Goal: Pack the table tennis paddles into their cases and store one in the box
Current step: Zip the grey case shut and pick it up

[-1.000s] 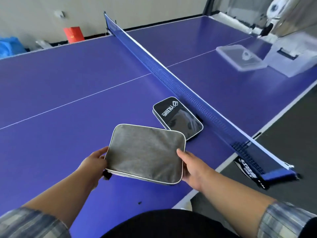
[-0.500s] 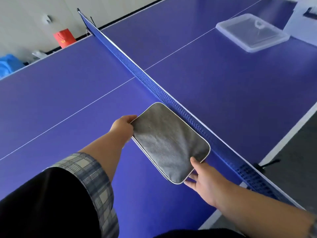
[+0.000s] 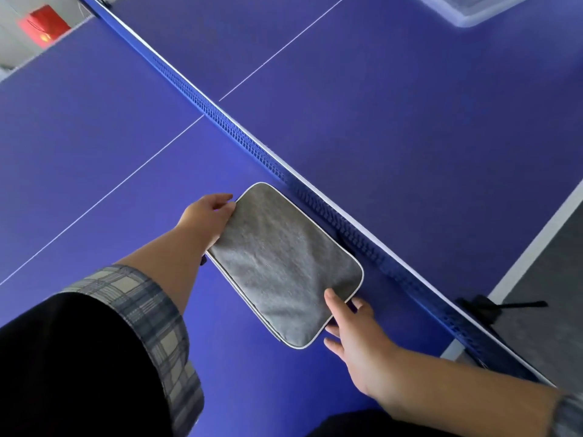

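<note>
Left hand [image 3: 208, 216] grips gray case [image 3: 284, 263] edge, right hand [image 3: 356, 339] pinches corner; risk: case may snag adjacent net [image 3: 315, 203].

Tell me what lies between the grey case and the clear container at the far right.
Head view: the net crosses between the grey case and the clear container; beyond the net, the stretch is only bare blue table.
</note>
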The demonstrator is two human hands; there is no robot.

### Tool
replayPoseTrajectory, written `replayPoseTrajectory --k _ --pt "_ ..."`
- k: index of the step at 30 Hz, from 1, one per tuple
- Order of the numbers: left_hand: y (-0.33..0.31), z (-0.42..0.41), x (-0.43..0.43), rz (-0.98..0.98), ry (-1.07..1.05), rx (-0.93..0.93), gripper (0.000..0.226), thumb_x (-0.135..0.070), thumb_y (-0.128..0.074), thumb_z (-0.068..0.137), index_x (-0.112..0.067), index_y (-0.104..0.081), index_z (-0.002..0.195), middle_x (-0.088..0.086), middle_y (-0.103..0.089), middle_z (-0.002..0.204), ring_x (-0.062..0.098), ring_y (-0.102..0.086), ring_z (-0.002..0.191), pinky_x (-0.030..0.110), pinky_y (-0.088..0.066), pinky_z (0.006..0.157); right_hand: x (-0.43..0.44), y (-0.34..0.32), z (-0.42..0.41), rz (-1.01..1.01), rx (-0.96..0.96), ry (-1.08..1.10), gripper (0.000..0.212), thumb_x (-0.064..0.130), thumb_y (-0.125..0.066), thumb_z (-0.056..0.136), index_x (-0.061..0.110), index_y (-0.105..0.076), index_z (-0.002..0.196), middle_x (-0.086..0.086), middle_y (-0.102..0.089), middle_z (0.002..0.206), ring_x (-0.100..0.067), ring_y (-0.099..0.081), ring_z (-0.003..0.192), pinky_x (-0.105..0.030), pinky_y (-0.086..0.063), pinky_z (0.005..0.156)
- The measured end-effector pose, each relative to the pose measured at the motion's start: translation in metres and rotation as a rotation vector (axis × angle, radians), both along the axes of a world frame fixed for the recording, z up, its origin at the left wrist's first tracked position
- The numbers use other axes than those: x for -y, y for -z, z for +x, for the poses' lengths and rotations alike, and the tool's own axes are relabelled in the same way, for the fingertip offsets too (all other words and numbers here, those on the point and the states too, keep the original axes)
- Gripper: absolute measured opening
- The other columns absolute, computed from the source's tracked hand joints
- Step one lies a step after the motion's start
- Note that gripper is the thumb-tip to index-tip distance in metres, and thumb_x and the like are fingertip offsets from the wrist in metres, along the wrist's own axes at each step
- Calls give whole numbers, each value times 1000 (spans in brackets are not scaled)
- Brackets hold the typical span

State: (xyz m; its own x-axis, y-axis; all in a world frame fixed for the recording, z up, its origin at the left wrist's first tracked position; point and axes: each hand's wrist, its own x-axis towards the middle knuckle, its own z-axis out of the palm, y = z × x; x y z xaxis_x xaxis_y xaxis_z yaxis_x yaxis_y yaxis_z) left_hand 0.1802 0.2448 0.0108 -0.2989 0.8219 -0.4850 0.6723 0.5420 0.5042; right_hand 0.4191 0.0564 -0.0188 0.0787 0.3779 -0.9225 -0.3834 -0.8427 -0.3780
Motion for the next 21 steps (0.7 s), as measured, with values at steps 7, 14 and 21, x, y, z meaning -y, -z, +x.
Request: replayPoseTrajectory --k 7,14,21 --pt "6 4 -10 -387 179 -8 119 -107 -39 34 -39 -53 130 0 -56 130 36 -56 114 50 -53 78 4 9 3 -1 -115 79 72 69 -80 55 35 -63 117 8 -68 120 -15 -64 112 -37 -45 108" --pt "-6 -30 75 -449 -120 386 100 -82 -76 34 -17 -71 111 5 -78 102 27 -72 98 46 -51 96 23 -8 14 91 -111 90 56 57 -80 71 28 -64 116 9 -77 104 -11 -73 97 -34 -54 93" --pt "-54 -45 169 -295 -221 575 91 -71 -78 46 -12 -67 115 8 -75 110 28 -69 104 47 -50 96 47 -77 17 258 0 -17 86 75 -74 48 22 -68 115 2 -78 105 -21 -74 97 -43 -54 98"
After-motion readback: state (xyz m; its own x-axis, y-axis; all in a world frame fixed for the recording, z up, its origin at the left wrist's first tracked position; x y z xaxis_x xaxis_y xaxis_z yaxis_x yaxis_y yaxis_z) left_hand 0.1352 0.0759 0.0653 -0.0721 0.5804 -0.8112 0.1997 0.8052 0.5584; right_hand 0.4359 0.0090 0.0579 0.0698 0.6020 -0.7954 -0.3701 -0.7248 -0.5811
